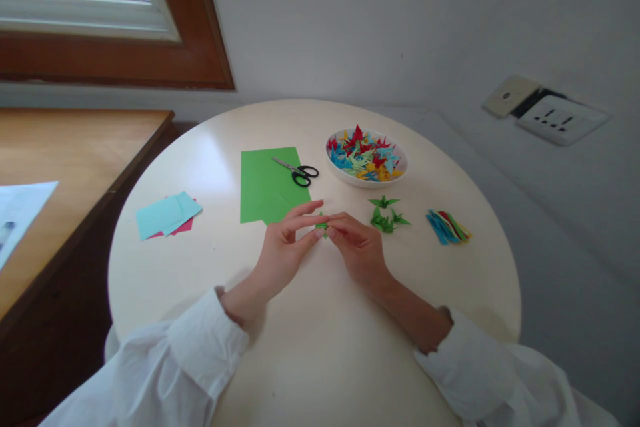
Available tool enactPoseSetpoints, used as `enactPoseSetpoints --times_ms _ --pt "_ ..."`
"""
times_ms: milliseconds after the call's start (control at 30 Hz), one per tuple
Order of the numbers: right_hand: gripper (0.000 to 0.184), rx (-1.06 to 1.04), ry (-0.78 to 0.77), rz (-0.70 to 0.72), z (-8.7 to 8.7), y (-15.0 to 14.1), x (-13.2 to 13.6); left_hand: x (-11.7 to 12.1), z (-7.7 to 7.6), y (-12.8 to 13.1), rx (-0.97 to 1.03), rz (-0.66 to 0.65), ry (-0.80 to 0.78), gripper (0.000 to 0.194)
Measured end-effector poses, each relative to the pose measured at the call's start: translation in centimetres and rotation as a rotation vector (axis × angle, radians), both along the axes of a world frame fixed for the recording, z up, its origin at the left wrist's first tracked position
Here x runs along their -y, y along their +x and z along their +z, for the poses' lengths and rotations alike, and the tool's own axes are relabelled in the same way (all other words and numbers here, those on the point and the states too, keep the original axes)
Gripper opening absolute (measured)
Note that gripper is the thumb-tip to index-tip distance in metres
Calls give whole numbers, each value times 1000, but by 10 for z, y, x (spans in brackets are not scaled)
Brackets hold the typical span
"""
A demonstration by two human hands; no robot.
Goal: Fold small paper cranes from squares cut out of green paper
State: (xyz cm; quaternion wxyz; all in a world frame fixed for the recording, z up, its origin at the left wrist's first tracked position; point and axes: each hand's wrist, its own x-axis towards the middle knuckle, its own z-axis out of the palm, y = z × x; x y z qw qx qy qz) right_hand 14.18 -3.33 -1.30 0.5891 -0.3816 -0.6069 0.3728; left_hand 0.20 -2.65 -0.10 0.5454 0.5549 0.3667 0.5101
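A small folded green paper [321, 227] is pinched between my two hands above the middle of the round table. My left hand [287, 240] grips its left side with thumb and index finger, the other fingers stretched out. From the right, my right hand [361, 247] closes thumb and fingertips on the same piece. Fingers cover much of it, so its exact shape is hard to make out. Just right of my right hand lie several green paper cranes [387, 215]. Beyond my left hand is a green paper sheet [265, 180], with black-handled scissors [299, 172] resting across its right edge.
On the round white table [200, 300], a white bowl [365, 182] full of colourful paper cranes stands at the back right. Folded paper strips [447, 227] lie at the right, light blue and red paper pieces [169, 215] at the left. A wooden desk [90, 147] adjoins on the left.
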Motion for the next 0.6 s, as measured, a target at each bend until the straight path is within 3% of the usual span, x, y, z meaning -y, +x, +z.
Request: enactPoseSetpoints --times_ms 600 --pt "11 -12 -150 -145 -1 -4 -1 1 -4 4 182 -15 -111 10"
